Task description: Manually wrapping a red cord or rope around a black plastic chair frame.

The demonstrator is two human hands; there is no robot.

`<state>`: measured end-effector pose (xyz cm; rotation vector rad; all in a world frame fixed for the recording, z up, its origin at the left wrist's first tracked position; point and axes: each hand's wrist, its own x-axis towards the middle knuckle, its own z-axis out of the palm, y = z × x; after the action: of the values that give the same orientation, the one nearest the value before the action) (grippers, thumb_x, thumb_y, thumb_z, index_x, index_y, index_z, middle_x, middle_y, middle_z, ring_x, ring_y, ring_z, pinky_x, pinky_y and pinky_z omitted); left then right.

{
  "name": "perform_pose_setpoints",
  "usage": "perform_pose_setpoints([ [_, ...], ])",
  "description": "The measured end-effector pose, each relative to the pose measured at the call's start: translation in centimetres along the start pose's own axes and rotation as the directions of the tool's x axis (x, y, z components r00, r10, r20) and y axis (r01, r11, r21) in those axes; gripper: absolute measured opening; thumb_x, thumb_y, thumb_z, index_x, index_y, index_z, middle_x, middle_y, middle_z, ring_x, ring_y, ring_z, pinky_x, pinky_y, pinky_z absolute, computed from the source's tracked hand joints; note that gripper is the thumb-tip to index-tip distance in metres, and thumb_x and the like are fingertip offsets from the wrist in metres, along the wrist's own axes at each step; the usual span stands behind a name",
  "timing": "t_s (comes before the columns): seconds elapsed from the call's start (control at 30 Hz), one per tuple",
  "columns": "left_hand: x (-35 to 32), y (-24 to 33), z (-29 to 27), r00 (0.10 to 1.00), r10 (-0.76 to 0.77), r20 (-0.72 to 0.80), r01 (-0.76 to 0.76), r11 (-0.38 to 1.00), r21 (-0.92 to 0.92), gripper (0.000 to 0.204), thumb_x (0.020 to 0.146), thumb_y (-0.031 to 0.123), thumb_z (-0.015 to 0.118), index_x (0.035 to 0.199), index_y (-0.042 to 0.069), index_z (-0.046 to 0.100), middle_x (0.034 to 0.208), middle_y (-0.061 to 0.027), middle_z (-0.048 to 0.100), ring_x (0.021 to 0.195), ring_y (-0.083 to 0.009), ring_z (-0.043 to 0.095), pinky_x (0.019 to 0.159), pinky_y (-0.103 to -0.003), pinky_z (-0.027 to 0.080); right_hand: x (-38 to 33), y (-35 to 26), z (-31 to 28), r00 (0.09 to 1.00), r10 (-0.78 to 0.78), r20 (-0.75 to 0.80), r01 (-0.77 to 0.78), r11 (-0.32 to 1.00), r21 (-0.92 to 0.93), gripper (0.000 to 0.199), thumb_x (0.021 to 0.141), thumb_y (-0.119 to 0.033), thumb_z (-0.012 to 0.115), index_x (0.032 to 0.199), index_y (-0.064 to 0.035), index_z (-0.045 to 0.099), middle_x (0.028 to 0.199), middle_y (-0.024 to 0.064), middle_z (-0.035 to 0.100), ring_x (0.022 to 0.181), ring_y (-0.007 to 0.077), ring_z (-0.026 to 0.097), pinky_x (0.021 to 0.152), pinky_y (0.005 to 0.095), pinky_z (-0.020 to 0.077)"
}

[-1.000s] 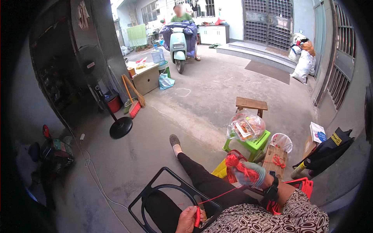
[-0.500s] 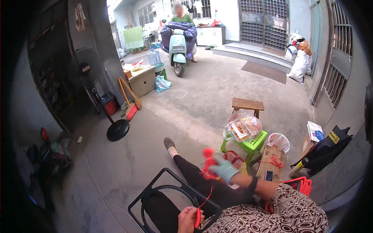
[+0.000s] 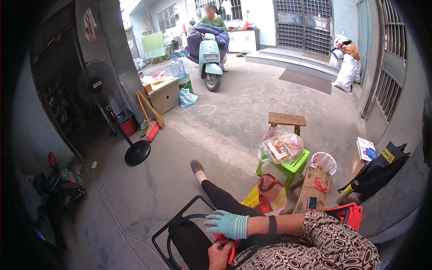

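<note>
My right hand (image 3: 227, 224) wears a pale teal glove and reaches across my lap. Its fingers are closed over a bundle of red cord (image 3: 219, 236), mostly covered by the glove. Just below it, my bare left hand (image 3: 218, 254) grips a red cord-wound piece (image 3: 231, 254) against my lap. The two hands are close together, and the fingertips of my left hand are partly hidden. Beneath them is a black metal frame (image 3: 183, 211) with a curved inner bar, lying across my legs.
To the right are a wooden bench (image 3: 310, 198) with red cord and a phone, a yellow-and-red bag (image 3: 270, 198), and a green stool (image 3: 294, 164) bearing food packs. A standing fan (image 3: 137, 153) is at left. Ahead, a person in green sits on a scooter (image 3: 209, 58).
My right hand has swung left and down with the red bundle, from beside the bag to just above my left hand. The scooter has come slightly nearer.
</note>
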<state>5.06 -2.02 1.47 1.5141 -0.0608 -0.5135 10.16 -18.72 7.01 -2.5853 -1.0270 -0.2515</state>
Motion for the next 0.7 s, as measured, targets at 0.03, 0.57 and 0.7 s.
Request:
perform_pose_setpoints([
  [0.03,0.0,0.0,0.0,1.0,0.002,-0.001,-0.002,1.0,-0.001,0.013,0.085,0.012,0.058,0.083,-0.001,0.061,0.062,-0.0063,0.059,0.041,-0.0118,0.048,0.041,-0.024,0.039,-0.1,0.2,-0.5,0.998,0.021,-0.062,-0.018,0.998,0.056,0.051,0.068,-0.021,0.066,0.115,-0.0112,0.052,0.117,0.014,0.054,0.116,0.0315,0.047,0.096,0.0427,0.0365],
  [0.57,-1.1,1.8,-1.2,0.949,-0.114,0.294,0.223,0.901,-0.371,0.018,0.092,0.019,0.047,0.083,0.005,0.055,0.071,-0.0062,0.058,0.062,-0.014,0.056,0.056,-0.024,0.044,-5.8,-4.4,-6.1,0.847,0.53,0.042,-0.378,0.545,0.748,0.02,0.076,-0.013,0.063,0.095,-0.0069,0.06,0.085,0.0089,0.061,0.081,0.0248,0.06,0.076,0.0351,0.0489],
  [0.7,0.5,1.9,-2.0,0.892,-0.228,0.39,0.406,0.784,-0.47,0.018,0.092,0.019,0.051,0.089,0.002,0.054,0.08,-0.0081,0.06,0.065,-0.0141,0.058,0.059,-0.026,0.048,-7.9,-1.9,-7.2,0.692,0.696,0.19,0.099,-0.352,0.931,0.048,0.089,-0.044,0.053,0.115,-0.0038,0.046,0.072,0.0014,0.051,0.061,0.0154,0.053,0.057,0.0307,0.0447],
])
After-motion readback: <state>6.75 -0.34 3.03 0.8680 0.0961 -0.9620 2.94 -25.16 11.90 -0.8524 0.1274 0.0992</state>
